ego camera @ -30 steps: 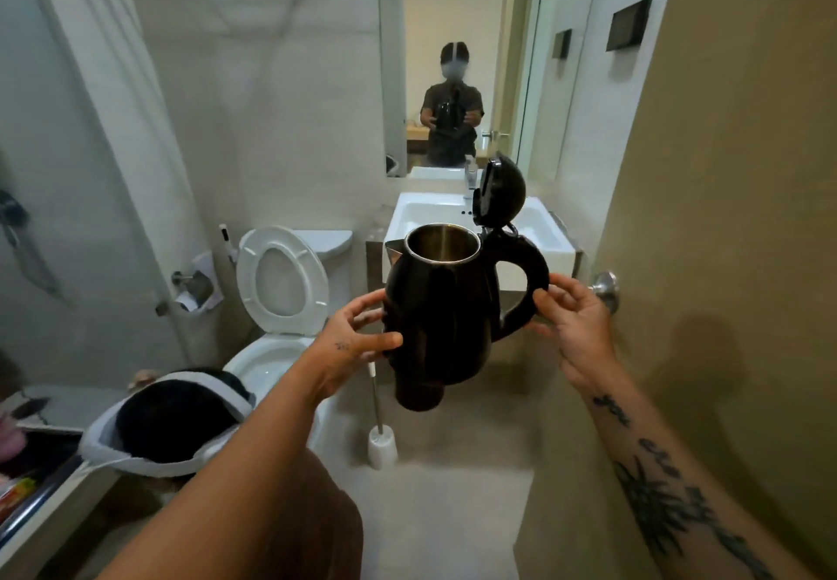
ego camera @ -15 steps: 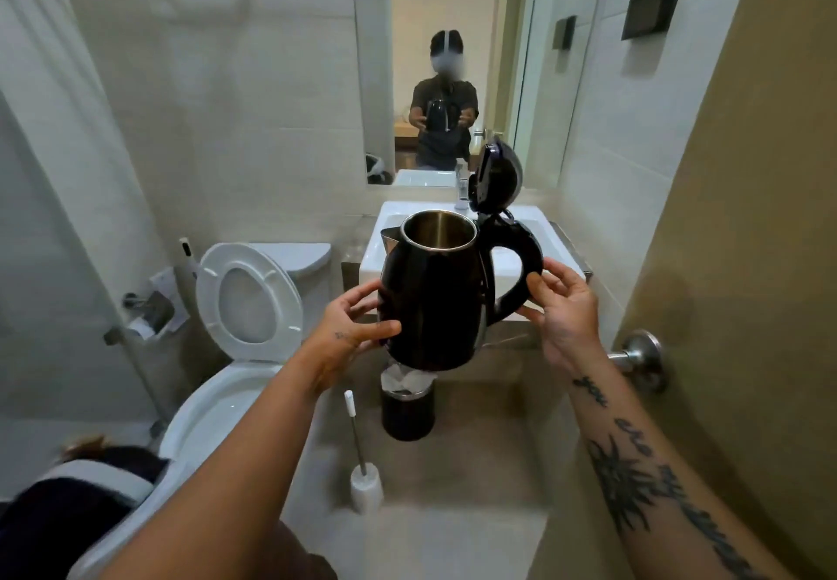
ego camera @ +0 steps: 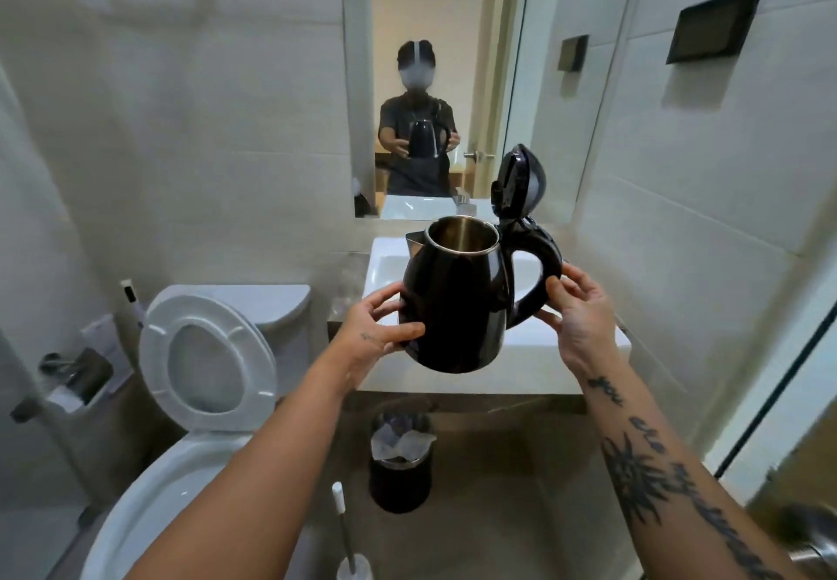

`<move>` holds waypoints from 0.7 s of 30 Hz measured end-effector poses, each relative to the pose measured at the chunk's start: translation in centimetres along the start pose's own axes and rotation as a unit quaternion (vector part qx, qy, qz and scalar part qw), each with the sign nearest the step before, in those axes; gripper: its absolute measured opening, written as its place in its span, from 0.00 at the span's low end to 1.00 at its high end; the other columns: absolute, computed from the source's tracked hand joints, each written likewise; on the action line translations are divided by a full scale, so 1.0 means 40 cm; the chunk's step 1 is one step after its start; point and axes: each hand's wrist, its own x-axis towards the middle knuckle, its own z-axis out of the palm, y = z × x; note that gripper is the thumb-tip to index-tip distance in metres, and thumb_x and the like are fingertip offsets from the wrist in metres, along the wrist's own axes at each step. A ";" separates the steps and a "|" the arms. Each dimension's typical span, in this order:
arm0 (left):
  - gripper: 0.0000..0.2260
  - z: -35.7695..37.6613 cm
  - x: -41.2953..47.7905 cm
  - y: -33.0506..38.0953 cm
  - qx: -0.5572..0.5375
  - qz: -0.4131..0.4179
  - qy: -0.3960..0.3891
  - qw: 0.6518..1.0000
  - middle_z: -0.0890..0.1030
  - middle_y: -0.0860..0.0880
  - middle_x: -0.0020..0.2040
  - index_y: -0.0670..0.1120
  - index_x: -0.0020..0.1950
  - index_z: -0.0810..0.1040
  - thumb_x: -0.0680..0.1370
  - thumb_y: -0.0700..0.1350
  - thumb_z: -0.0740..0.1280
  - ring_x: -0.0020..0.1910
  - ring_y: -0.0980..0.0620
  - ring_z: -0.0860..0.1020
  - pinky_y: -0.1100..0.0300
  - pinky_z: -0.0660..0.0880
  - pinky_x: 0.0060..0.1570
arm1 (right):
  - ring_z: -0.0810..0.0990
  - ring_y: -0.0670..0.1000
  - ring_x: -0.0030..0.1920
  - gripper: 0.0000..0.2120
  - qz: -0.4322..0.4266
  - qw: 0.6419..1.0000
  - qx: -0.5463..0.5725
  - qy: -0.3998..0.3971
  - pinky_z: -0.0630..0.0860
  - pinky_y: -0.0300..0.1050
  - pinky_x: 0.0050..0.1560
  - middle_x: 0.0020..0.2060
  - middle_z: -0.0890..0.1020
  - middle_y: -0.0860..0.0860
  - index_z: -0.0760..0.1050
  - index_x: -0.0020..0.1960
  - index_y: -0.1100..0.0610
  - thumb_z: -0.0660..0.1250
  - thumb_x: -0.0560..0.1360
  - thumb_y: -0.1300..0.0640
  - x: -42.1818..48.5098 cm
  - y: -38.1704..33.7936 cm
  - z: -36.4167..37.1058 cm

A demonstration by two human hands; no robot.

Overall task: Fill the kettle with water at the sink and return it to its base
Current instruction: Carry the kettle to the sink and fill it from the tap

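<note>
A black electric kettle (ego camera: 457, 303) with a steel inside hangs in the air in front of the white sink (ego camera: 385, 271), its lid (ego camera: 518, 183) flipped up and open. My left hand (ego camera: 376, 330) grips the kettle's body on the left side. My right hand (ego camera: 577, 307) holds the curved black handle from the right. The kettle hides most of the basin and the tap. The kettle's base is not in view.
A toilet (ego camera: 204, 366) with its seat raised stands at the left. A black bin (ego camera: 401, 461) sits under the sink and a toilet brush (ego camera: 346, 529) stands in front of it. A mirror (ego camera: 435, 58) hangs above the sink. A door handle (ego camera: 810, 534) is at the lower right.
I have walked nearer to the sink with the kettle held out in both hands. The sink, mirror and bin look larger, and the door has slid off to the right.
</note>
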 end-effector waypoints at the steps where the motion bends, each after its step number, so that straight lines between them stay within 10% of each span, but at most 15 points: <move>1: 0.27 -0.011 0.024 -0.002 -0.001 -0.001 0.000 1.000 0.77 0.49 0.58 0.51 0.62 0.74 0.68 0.30 0.72 0.58 0.48 0.76 0.52 0.79 0.53 | 0.79 0.56 0.47 0.07 -0.002 1.000 0.000 -0.003 0.79 0.49 0.43 0.45 0.79 0.56 0.74 0.51 0.57 0.63 0.74 0.64 0.022 0.009 0.012; 21: 0.27 -0.092 0.445 -0.134 0.015 -0.004 0.011 1.000 0.76 0.53 0.56 0.57 0.53 0.78 0.63 0.31 0.76 0.64 0.44 0.72 0.40 0.72 0.63 | 0.77 0.57 0.49 0.10 0.005 1.000 0.005 0.019 0.78 0.51 0.44 0.52 0.77 0.61 0.75 0.51 0.53 0.65 0.73 0.65 0.386 0.242 0.045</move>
